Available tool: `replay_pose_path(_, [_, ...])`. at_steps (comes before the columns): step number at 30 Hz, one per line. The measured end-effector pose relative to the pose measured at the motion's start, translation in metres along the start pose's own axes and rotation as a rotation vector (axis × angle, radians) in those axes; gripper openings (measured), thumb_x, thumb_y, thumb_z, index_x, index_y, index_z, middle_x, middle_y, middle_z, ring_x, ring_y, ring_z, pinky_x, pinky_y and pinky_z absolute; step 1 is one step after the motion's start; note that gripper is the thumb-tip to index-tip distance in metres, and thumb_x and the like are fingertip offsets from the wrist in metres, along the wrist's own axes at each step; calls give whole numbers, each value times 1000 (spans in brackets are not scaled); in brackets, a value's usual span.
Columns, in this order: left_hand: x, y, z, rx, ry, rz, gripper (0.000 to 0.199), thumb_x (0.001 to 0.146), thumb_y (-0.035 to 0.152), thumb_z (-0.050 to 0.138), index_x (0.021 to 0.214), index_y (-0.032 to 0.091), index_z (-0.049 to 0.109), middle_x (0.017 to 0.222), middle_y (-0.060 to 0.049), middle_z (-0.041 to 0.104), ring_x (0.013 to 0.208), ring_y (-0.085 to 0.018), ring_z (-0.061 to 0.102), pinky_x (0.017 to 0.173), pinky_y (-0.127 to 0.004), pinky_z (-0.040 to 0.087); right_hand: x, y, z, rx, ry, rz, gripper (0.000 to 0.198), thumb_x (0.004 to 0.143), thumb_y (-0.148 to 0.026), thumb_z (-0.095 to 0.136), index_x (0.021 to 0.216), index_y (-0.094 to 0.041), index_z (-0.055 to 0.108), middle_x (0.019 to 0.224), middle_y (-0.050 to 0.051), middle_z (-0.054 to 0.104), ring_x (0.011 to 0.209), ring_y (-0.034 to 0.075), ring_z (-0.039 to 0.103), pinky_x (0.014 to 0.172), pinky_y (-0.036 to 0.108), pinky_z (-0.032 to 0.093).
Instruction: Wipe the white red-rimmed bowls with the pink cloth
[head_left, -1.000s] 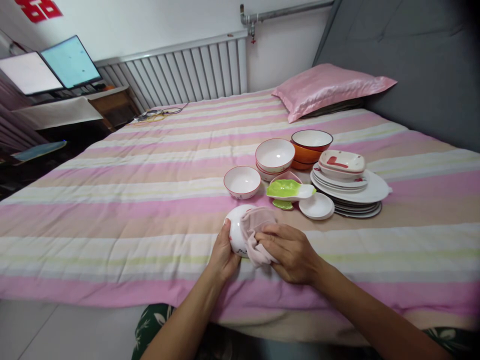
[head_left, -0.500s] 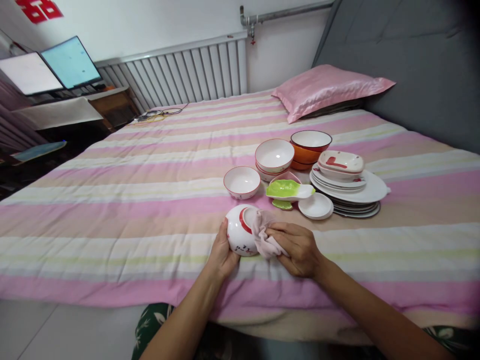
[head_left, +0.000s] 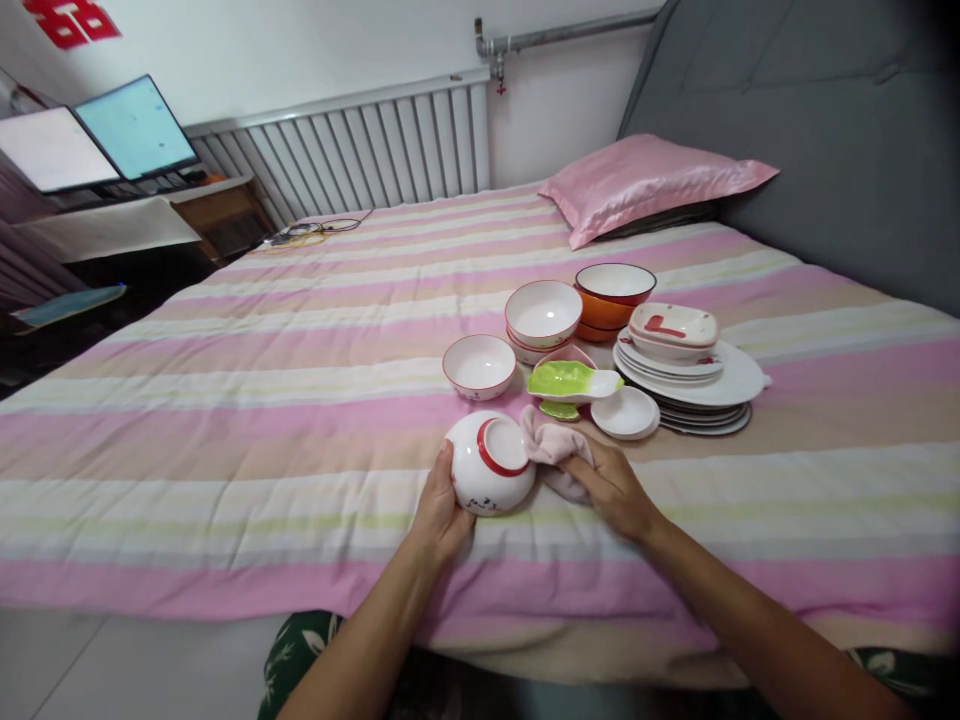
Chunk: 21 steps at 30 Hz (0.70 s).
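My left hand (head_left: 440, 507) grips a white bowl (head_left: 480, 480) by its left side, thumb on the outer wall. The bowl is tipped so its underside shows, with a red ring around the foot and small dark markings on the wall. A pale pink cloth (head_left: 559, 455) is pinched in my right hand (head_left: 613, 490), its edge at the right side of the bowl's foot. Just beyond stands a red-rimmed white bowl (head_left: 478, 365), upright. A green and white leaf-shaped dish (head_left: 570, 380) and a small white dish (head_left: 625, 413) lie near my right hand.
Behind are stacked red-rimmed bowls (head_left: 543, 312) and orange bowls (head_left: 604, 312). To the right, a stack of plates (head_left: 739, 375) carries a rectangular dish (head_left: 673, 325). All rest on a striped bedspread (head_left: 225, 430). A pink pillow (head_left: 652, 185) lies by the grey headboard (head_left: 810, 130).
My right hand and the cloth have moved slightly right, baring more of the bowl's foot. My left hand keeps its hold on the bowl.
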<state>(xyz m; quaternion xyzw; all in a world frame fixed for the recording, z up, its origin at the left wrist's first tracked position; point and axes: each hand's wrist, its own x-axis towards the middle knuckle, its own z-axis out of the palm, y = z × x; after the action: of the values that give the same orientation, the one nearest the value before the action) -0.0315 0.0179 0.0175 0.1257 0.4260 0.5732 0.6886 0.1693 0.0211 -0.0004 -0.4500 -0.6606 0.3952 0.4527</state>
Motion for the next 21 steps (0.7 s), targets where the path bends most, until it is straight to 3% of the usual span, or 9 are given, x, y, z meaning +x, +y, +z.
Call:
replay_pose_path(4, [-2,-1,-2,35,-15,28,39,83,41,59,112,15,62,108,-9,70,105,-24,63,95,-35,48,4,11,3,336,45,84,30,86,-38,55,109,-19,62,101,6,67,93,20,62,79,30,51])
replay_pose_path(7, [-3,-3,-3,71,-51,49,41,81,42,61,111,15,63,105,-9,71,102,-25,64,91,-34,50,6,16,5,430,68,124,26,84,-38,58,102,-20,64,98,5,67,94,20,63,79,30,52])
replay_pose_path(15, [-10,-7,-4,187,-152,125,51,76,45,65,116,12,61,99,-12,72,94,-27,66,83,-34,52,8,5,3,398,147,92,26,83,-42,58,96,-21,65,88,5,68,77,18,65,65,28,55])
replay_pose_path(21, [-14,-12,-3,247,-175,152,58,72,44,69,118,10,58,94,-13,73,85,-26,68,75,-31,53,5,-12,0,318,145,81,28,83,-45,57,89,-18,61,65,1,57,53,13,53,46,23,46])
